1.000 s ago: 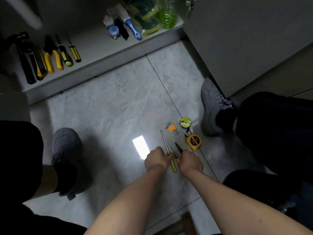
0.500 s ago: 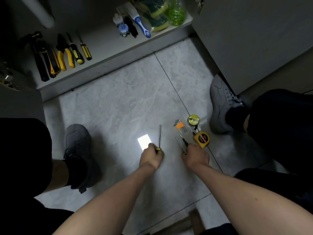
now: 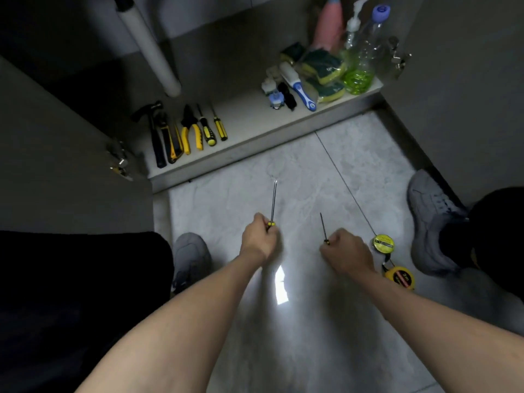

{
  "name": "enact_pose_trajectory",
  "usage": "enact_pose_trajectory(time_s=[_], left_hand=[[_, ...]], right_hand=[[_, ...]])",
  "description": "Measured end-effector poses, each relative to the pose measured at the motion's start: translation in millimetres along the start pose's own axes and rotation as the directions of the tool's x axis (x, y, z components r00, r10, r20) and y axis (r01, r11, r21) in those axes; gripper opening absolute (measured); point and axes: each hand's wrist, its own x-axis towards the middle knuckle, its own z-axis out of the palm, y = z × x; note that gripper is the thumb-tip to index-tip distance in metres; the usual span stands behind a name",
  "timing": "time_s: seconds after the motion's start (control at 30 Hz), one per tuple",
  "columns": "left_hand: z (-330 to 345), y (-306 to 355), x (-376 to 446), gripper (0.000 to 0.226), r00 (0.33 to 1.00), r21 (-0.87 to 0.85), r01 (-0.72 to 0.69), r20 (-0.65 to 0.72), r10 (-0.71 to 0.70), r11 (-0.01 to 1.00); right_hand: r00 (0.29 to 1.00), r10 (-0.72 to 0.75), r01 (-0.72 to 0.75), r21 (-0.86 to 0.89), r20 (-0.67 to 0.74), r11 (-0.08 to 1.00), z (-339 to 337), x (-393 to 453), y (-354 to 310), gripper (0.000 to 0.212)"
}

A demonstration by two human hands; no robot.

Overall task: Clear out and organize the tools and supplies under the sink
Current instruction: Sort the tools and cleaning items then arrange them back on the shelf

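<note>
My left hand point(image 3: 259, 239) grips the handle of a long screwdriver point(image 3: 273, 201), its bare shaft pointing toward the cabinet. A shorter, dark screwdriver point(image 3: 323, 228) sticks up out of my right hand point(image 3: 347, 251), which grips its handle. Both are held above the grey floor tiles. On the cabinet floor point(image 3: 249, 120) at left lie a hammer point(image 3: 153, 129), yellow pliers point(image 3: 189, 131) and two yellow-black screwdrivers point(image 3: 211, 127) in a row. On the tiles right of my right hand lie a yellow tape roll point(image 3: 383, 243) and a yellow tape measure point(image 3: 401, 277).
Sponges point(image 3: 323, 69), a blue-white brush point(image 3: 299, 86), a green liquid bottle point(image 3: 361, 61) and a pink bottle point(image 3: 329, 24) stand at the cabinet's right. A white drain pipe point(image 3: 153, 49) hangs down at left. Cabinet doors are open on both sides. My grey shoes point(image 3: 431, 219) flank the tiles.
Both hands have lifted off the floor, each with a screwdriver, and moved apart and toward the cabinet. The view tilted up, showing more of the cabinet. The hex key set is out of sight.
</note>
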Motion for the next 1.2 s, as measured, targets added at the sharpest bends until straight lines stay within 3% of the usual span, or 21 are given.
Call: enact_pose_trajectory(time_s=[0.2,0.4,0.5,0.63,0.9,1.2], left_hand=[[-78.7,54.3,96.4,0.010,0.982,-0.032,-0.082,-0.171,0.075,0.996],[-139.2,107.7,195.3,0.021,0.971,-0.067,-0.047,-0.237,0.030,0.997],[-152.4,123.1,235.1,0.029,0.967,0.022,0.030,-0.254,-0.024,0.999],[-161.3,128.4,274.3,0.044,0.956,0.124,0.079,-0.291,-0.040,0.989],[-163.1,124.7,301.0,0.031,0.969,0.362,-0.008,-0.226,0.097,0.932],[-167.4,118.4,291.3,0.023,0.963,0.474,-0.050,-0.212,0.168,0.879]], right_hand=[[0.991,-0.063,0.089,0.224,-0.120,0.971,-25.1,69.9,-121.6,0.021],[0.960,-0.221,0.251,0.173,-0.173,0.953,-57.1,145.8,-221.5,0.015],[0.946,-0.274,0.298,0.129,-0.173,0.946,-64.5,179.7,-254.3,0.017],[0.952,-0.277,0.293,0.127,-0.130,0.948,-59.1,217.0,-277.0,0.015],[0.958,-0.279,0.283,0.075,-0.060,0.956,-29.8,243.8,-290.1,0.014],[0.953,-0.282,0.292,0.089,-0.110,0.952,-18.7,240.2,-285.6,0.021]])
